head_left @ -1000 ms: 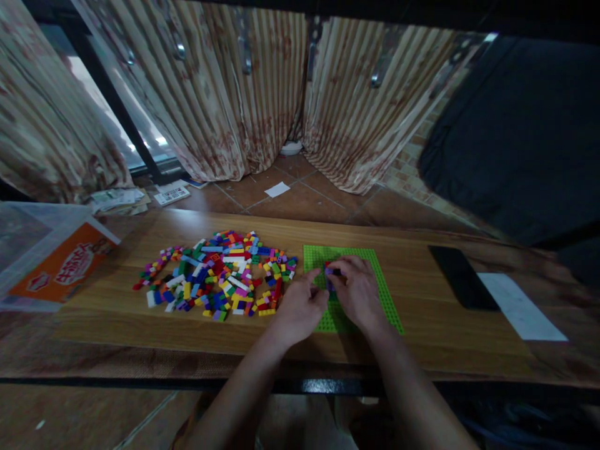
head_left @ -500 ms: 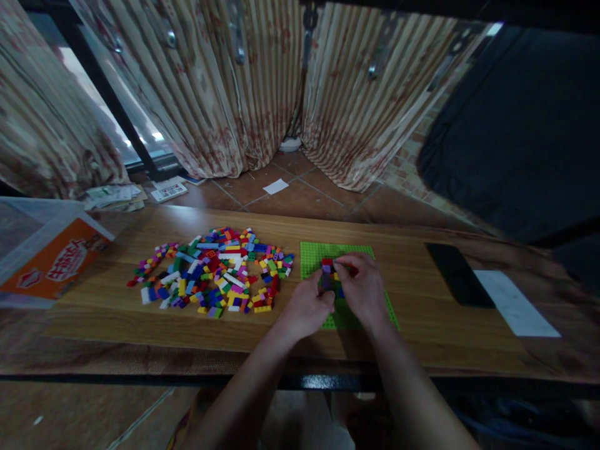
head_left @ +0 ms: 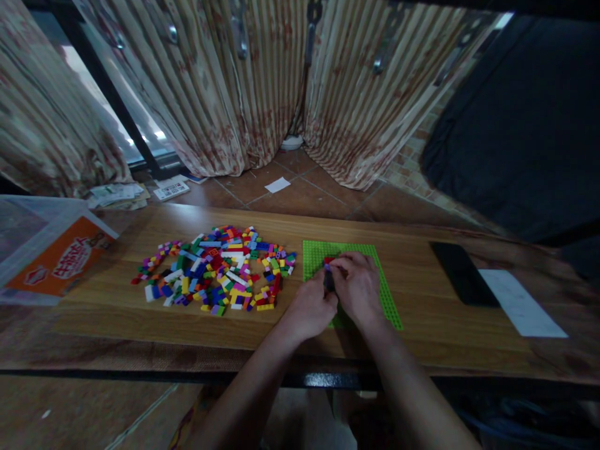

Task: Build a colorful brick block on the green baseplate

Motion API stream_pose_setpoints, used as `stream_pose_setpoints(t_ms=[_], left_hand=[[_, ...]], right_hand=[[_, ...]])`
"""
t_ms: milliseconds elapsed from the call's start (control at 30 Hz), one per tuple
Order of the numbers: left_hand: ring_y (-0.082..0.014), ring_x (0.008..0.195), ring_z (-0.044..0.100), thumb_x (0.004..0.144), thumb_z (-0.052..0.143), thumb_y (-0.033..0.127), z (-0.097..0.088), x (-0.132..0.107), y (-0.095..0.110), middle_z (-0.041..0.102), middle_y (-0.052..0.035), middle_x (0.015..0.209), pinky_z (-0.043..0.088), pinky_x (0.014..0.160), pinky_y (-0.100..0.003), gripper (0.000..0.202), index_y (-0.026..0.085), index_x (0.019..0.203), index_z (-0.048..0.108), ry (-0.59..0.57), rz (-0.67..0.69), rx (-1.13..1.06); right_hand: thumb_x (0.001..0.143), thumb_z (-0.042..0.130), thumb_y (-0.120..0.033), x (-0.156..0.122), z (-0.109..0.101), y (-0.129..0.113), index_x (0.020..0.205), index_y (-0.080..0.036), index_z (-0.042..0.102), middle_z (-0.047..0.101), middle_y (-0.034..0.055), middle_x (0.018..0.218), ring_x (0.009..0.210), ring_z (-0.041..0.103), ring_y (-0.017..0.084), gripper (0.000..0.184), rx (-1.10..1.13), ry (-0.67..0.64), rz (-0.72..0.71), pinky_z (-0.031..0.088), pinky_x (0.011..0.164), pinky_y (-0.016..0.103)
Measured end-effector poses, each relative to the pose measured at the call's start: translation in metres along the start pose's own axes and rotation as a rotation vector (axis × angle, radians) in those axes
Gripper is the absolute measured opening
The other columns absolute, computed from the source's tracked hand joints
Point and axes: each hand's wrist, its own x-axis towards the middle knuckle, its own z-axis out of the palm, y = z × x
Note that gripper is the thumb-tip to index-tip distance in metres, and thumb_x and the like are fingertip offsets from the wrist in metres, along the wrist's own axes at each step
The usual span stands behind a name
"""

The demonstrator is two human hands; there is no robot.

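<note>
A green studded baseplate (head_left: 384,294) lies on the wooden table, right of centre. Both my hands are over it, closed around a small stack of bricks (head_left: 328,270) that shows red and purple between the fingers. My left hand (head_left: 309,307) grips the stack from the left with curled fingers. Pinching it from the right and above is my right hand (head_left: 359,287). Most of the stack is hidden by the fingers. A wide heap of loose coloured bricks (head_left: 218,269) lies just left of the baseplate.
A black phone (head_left: 457,273) and a white sheet of paper (head_left: 520,303) lie at the right of the table. A clear plastic box with an orange label (head_left: 51,256) stands at the far left. Curtains hang behind the table.
Both hands stay on the brick stack over the baseplate. The fingers have closed tighter around it, hiding more of it, and the left hand has shifted slightly right.
</note>
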Motion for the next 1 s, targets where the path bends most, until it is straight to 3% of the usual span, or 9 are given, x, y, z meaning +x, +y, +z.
stream_pose_setpoints(t_ms=[133,300,500,633,767,933,1000], left_hand=[[-0.0216,0.083,0.065,0.072,0.047,0.009,0.0,0.0,0.002,0.07,-0.0067,0.088,0.049,0.076,-0.032,0.042,0.017,0.113,0.058,0.033,0.036,0.021],[-0.0223,0.087,0.065,0.072,0.048,0.009,0.0,-0.001,0.002,0.071,-0.0075,0.09,0.05,0.078,-0.032,0.041,0.018,0.111,0.059,0.05,0.041,0.01],[-0.02,0.073,0.064,0.074,0.048,0.011,0.001,-0.001,-0.001,0.07,-0.0048,0.079,0.049,0.071,-0.031,0.042,0.018,0.113,0.061,0.043,0.032,-0.007],[-0.0172,0.055,0.057,0.08,0.049,0.02,-0.006,-0.002,-0.002,0.064,-0.0007,0.063,0.044,0.058,-0.029,0.043,0.016,0.121,0.059,0.052,-0.012,-0.022],[-0.0156,0.058,0.057,0.084,0.048,0.027,-0.03,-0.005,-0.004,0.063,-0.0005,0.064,0.044,0.059,-0.027,0.037,0.014,0.115,0.064,0.209,0.02,-0.071],[-0.0147,0.068,0.06,0.083,0.048,0.029,-0.081,-0.011,-0.018,0.066,-0.0016,0.074,0.044,0.064,-0.024,0.026,0.016,0.095,0.067,0.52,0.034,0.025],[-0.0143,0.066,0.059,0.082,0.049,0.029,-0.097,-0.014,-0.024,0.066,-0.0008,0.07,0.043,0.063,-0.024,0.023,0.016,0.087,0.067,0.554,-0.025,0.107]], right_hand=[[0.087,0.053,-0.026,0.0,0.0,-0.004,0.078,-0.023,0.072,0.066,0.0073,0.092,0.092,0.052,0.026,0.021,-0.024,0.0,0.008,0.039,0.083,0.042],[0.087,0.052,-0.025,0.0,0.0,-0.005,0.077,-0.023,0.072,0.065,0.0076,0.091,0.09,0.051,0.025,0.022,-0.04,0.009,0.009,0.039,0.081,0.042],[0.086,0.054,-0.029,-0.002,0.003,0.0,0.076,-0.023,0.073,0.065,0.0079,0.088,0.09,0.054,0.025,0.022,0.027,0.053,0.01,0.041,0.084,0.044],[0.086,0.056,-0.034,-0.001,-0.003,0.002,0.081,-0.022,0.072,0.067,0.007,0.09,0.089,0.059,0.023,0.021,0.219,0.204,0.047,0.046,0.083,0.041],[0.084,0.058,-0.035,0.002,-0.01,0.002,0.081,-0.02,0.07,0.069,0.006,0.086,0.087,0.062,0.021,0.02,0.337,0.383,0.101,0.048,0.084,0.039],[0.083,0.058,-0.038,0.002,-0.009,-0.001,0.079,-0.02,0.07,0.07,0.0054,0.081,0.08,0.064,0.02,0.022,0.437,0.356,0.199,0.05,0.078,0.038],[0.082,0.059,-0.038,0.001,-0.008,-0.004,0.079,-0.02,0.07,0.07,0.0053,0.081,0.08,0.064,0.021,0.021,0.443,0.36,0.194,0.05,0.078,0.039]])
